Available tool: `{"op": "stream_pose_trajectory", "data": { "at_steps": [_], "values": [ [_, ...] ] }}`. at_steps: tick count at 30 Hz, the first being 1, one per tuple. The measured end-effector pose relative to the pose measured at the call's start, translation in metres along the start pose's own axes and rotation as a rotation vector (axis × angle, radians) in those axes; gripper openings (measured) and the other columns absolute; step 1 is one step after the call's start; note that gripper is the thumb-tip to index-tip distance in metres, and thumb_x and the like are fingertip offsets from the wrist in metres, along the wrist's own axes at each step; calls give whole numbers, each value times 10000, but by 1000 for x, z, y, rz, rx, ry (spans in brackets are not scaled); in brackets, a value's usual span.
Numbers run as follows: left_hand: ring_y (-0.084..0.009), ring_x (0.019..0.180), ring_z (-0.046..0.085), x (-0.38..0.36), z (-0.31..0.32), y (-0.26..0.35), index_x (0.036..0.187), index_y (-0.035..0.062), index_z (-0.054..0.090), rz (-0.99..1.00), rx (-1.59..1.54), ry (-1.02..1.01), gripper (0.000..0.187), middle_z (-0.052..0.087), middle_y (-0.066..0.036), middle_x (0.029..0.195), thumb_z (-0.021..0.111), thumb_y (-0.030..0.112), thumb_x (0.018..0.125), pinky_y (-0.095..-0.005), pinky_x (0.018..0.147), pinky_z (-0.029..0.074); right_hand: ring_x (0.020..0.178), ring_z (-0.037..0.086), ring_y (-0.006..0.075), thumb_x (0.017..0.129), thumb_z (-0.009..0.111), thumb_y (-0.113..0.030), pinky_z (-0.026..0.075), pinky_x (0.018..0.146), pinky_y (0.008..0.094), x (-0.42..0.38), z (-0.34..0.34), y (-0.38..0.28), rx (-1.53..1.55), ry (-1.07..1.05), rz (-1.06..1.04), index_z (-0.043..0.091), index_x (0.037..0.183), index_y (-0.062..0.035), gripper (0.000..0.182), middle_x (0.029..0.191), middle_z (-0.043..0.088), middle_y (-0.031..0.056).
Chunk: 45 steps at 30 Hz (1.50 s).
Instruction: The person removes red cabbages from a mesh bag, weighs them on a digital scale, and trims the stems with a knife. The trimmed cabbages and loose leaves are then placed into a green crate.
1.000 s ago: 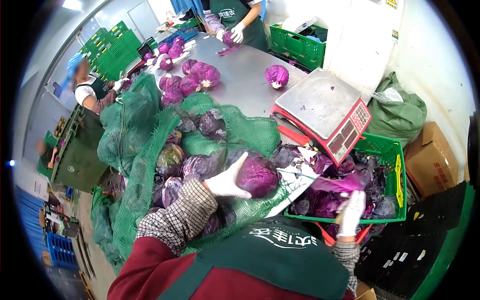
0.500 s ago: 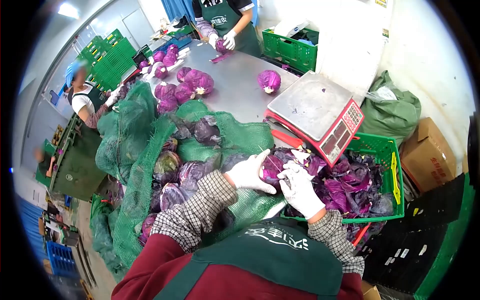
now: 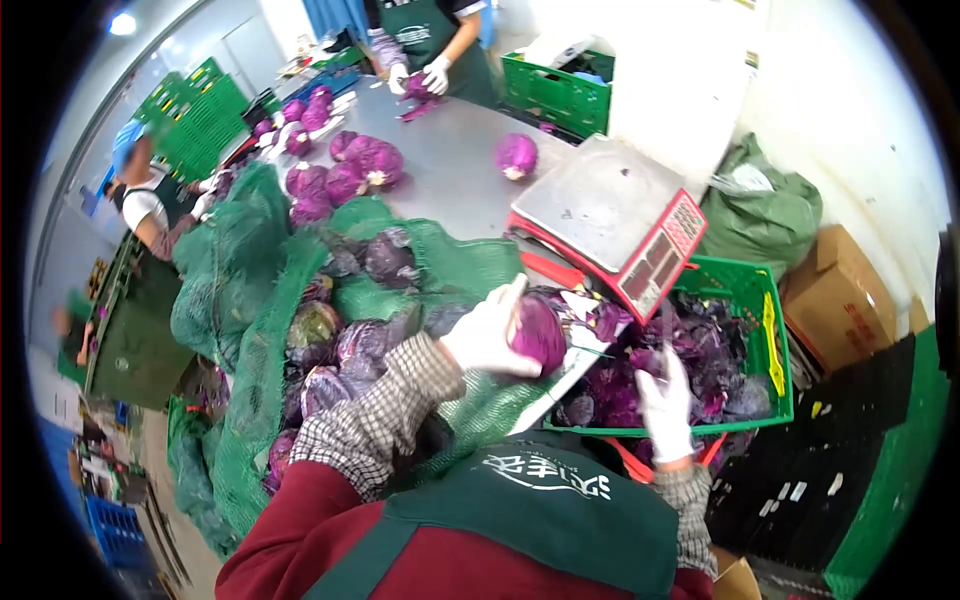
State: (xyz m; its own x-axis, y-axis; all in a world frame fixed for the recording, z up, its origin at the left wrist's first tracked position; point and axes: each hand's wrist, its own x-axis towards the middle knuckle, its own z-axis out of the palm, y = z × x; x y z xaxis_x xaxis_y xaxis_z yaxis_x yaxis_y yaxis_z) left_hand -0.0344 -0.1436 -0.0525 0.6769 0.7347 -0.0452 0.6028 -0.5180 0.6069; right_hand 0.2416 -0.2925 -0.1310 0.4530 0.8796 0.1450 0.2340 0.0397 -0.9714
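My gloved left hand (image 3: pixel 490 335) is wrapped round the left side of a peeled purple cabbage (image 3: pixel 540 336), which rests near the table's front edge. Over the green crate (image 3: pixel 785 400) of dark purple leaves (image 3: pixel 690 370) is my gloved right hand (image 3: pixel 665 408), blurred by motion, with its fingers pressed together. A thin, pale, blade-like shape sticks up from its fingertips, too smeared to name. To the left of my left hand, unpeeled cabbages (image 3: pixel 365 345) lie in green netting (image 3: pixel 450 260).
A red-framed scale (image 3: pixel 605 200) stands behind the crate. Peeled cabbages (image 3: pixel 375 160) and a single one (image 3: pixel 516 156) sit on the metal table (image 3: pixel 455 150). A co-worker (image 3: pixel 425 45) handles a cabbage (image 3: pixel 418 88) across it; another person (image 3: pixel 155 195) stands at the left.
My right hand has moved from the cabbage rightward and down over the crate. My left hand still holds the cabbage, whose right side is now exposed. The whole view has shifted slightly.
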Motion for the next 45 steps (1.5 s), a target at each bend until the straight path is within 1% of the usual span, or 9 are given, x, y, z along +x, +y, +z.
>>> {"op": "stream_pose_trajectory", "data": {
  "at_steps": [4,14,17,20,32,39,42,44,45],
  "values": [
    [-431,1355,297,-8,16,30,1474,-54,128,57,34,-122,1296,248,-331,1449,845,507,551,-429,1126,275,506,502,76,902,646,-195,431,459,225,8,49,-22,247,-420,330,452,1342,8,521,871,598,62],
    [-415,1324,331,-24,41,28,1444,-63,222,56,88,216,1176,288,-302,1447,846,437,581,-443,1113,297,410,458,83,969,543,-215,399,410,240,-25,74,-8,275,-371,339,471,1293,-3,394,647,549,47],
    [-422,1338,311,-17,43,31,1442,-75,209,12,57,176,1192,282,-309,1445,849,437,576,-440,1123,279,847,620,219,950,536,-154,512,755,338,-27,59,15,-213,-365,-21,441,1333,0,423,1031,600,215],
    [-418,1325,335,-11,46,30,1435,-83,205,57,26,161,1200,317,-309,1416,862,418,565,-422,1116,293,1220,511,317,963,469,-128,429,1011,378,-3,50,-33,-361,-265,-515,431,1358,13,421,1322,501,228],
    [-460,1380,228,-5,53,36,1386,-165,220,153,165,104,1147,205,-376,1445,850,376,595,-437,1150,234,1087,582,333,972,443,-151,480,924,371,40,49,-46,-629,-551,-340,515,1234,48,337,1230,564,222],
    [-469,1326,344,-48,53,-6,1355,-82,326,407,97,195,1076,320,-351,1403,899,352,554,-470,1112,306,913,624,367,976,426,-149,524,778,403,49,45,13,-645,-144,-379,586,1091,25,262,1020,628,220],
    [-289,1245,487,-65,36,-17,1422,-56,212,24,-85,96,1107,423,-259,1345,910,215,607,-428,1016,433,985,628,357,999,416,-192,513,847,386,19,-7,1,-569,122,-335,573,1143,47,320,1093,626,229],
    [-295,1233,493,-53,24,-12,1440,-81,159,-295,-446,-26,1181,424,-272,1345,913,268,602,-399,1017,430,1095,591,369,1010,402,-212,472,943,378,11,-65,44,-787,221,-300,498,1280,56,393,1244,567,254],
    [-332,1252,468,-45,22,-8,1437,-85,175,-175,-142,74,1201,413,-285,1352,902,357,589,-410,1045,398,1154,551,373,1010,399,-211,437,990,373,10,-71,30,-712,199,-107,444,1334,55,422,1305,516,264]
  ]
}}
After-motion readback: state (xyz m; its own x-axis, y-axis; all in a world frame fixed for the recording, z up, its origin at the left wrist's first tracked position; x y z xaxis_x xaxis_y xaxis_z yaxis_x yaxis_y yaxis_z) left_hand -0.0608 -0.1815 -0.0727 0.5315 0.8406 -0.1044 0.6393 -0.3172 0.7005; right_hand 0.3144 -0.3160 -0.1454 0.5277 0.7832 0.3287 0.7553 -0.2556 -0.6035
